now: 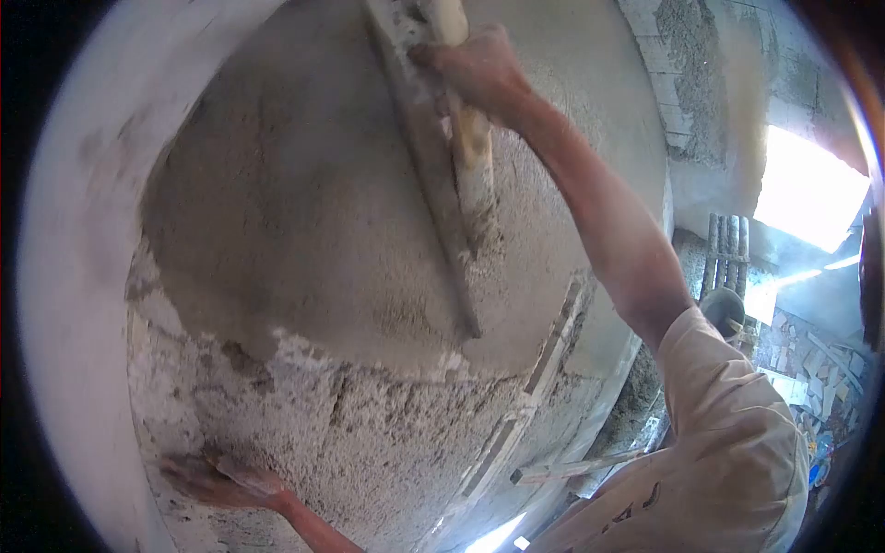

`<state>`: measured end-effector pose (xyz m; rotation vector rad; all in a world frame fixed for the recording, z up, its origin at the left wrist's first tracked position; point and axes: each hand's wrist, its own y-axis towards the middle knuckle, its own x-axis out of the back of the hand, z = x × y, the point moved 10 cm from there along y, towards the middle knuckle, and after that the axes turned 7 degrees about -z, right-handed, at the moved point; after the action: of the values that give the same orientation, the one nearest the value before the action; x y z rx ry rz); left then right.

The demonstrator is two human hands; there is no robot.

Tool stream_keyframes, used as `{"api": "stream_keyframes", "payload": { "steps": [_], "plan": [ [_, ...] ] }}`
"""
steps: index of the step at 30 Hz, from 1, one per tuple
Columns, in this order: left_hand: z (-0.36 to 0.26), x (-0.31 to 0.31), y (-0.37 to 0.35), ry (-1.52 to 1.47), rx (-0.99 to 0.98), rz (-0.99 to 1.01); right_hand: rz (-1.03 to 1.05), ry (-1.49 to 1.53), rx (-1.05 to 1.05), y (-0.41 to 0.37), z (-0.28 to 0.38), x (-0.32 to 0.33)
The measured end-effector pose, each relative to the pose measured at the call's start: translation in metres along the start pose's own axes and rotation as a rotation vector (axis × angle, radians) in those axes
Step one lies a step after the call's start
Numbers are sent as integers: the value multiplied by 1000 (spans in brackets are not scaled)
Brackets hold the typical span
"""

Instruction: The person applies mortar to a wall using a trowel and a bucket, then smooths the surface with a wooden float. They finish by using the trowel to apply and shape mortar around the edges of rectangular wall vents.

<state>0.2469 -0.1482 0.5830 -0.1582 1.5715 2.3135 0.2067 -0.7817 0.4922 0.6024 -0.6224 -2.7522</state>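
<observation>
My right hand (475,74), at the top centre, is closed round the wooden handle of a long, mortar-coated float (429,175). The float's long blade lies slantwise against smooth, wet grey plaster (304,203). My left hand (226,481), at the lower left, rests with its fingers stretched out against the rough, unsmoothed wall surface (369,438) and holds nothing. Its fingertips are dark and partly hard to tell from the wall. Between the smooth and rough areas runs an uneven plaster edge.
A pale, smooth surface (83,230) curves along the left side. A pale strip (553,350) crosses the wall. At the right are a slatted wooden piece (726,253), a dark bucket (722,309), a bright opening (811,189) and scattered debris (830,369). A wooden bar (581,467) lies near my torso.
</observation>
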Motion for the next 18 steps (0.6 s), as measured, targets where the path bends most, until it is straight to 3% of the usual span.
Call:
{"api": "stream_keyframes", "payload": {
  "steps": [5, 10, 13, 16, 18],
  "plan": [
    [7, -1, -2, -36, 111, 5, 50, 54, -80, -93, 23, -36],
    [5, 3, -2, -66, 123, -50, 127, 126, 76, -195, 61, -90],
    [16, 7, -6, -215, 158, -59, 155, 47, 157, -226, 68, -94],
    [43, 41, -1, -286, -9, -63, 150, -31, 197, -194, 67, -66],
    [96, 48, -5, -199, -13, -4, 138, 327, -147, -159, 39, -44]
  ]
}}
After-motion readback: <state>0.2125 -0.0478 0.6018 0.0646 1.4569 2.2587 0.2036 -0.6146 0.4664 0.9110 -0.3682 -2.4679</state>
